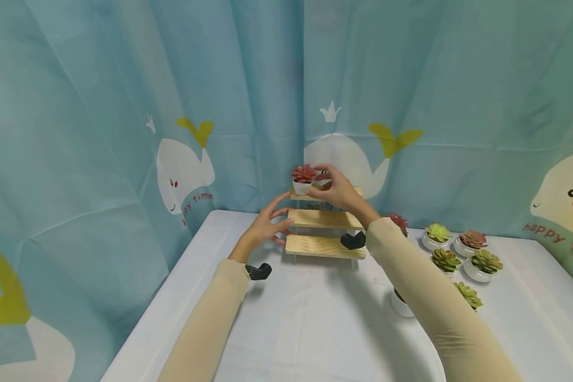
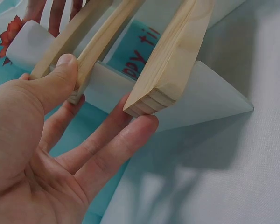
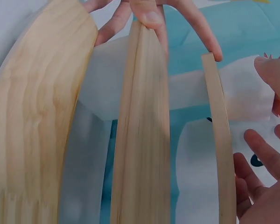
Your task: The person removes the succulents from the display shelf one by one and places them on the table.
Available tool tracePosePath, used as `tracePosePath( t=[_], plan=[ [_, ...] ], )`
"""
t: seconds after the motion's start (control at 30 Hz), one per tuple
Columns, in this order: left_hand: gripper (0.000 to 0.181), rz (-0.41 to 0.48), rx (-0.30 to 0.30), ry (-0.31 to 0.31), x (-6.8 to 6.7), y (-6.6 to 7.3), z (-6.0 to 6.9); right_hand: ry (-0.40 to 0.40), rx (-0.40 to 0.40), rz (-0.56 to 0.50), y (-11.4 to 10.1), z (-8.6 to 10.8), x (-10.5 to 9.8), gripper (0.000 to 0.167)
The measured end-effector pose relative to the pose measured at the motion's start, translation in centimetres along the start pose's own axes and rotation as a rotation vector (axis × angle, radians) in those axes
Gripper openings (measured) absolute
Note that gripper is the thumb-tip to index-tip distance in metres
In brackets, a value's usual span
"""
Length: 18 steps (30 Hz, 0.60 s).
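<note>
A three-tier wooden display stand (image 1: 326,246) with pale boards and white side panels stands on the white-covered table. A red potted succulent (image 1: 302,187) in a white pot sits on the left end of its top board. My right hand (image 1: 336,188) is at the right side of that pot, thumb in front near the pot wall and fingers spread apart. With my left hand (image 1: 265,225) I hold the stand's left side. In the left wrist view, the thumb (image 2: 65,63) lies on the middle board's end, and fingertips (image 2: 147,123) touch the bottom board.
Several potted succulents stand on the right, including a bright green one (image 1: 437,233), a reddish one (image 1: 472,240) and a green one (image 1: 486,262). Some are partly behind the right sleeve (image 1: 420,286). A blue whale-print curtain (image 1: 267,106) hangs close behind the stand.
</note>
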<state>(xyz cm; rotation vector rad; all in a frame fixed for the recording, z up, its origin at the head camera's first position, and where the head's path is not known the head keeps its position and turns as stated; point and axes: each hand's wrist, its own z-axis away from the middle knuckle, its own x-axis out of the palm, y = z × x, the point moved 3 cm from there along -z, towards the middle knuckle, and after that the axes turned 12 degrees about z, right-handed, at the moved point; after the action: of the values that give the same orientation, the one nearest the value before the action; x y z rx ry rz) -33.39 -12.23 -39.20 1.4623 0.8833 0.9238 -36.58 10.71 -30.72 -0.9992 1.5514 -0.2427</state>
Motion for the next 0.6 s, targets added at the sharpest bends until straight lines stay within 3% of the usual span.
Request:
tracePosePath(
  t=[0.6],
  plan=[
    [0.074, -0.024, 0.005, 0.012, 0.08, -0.1, -0.15, 0.026, 0.032, 0.027, -0.13, -0.61, 0.77, 0.065]
  ],
)
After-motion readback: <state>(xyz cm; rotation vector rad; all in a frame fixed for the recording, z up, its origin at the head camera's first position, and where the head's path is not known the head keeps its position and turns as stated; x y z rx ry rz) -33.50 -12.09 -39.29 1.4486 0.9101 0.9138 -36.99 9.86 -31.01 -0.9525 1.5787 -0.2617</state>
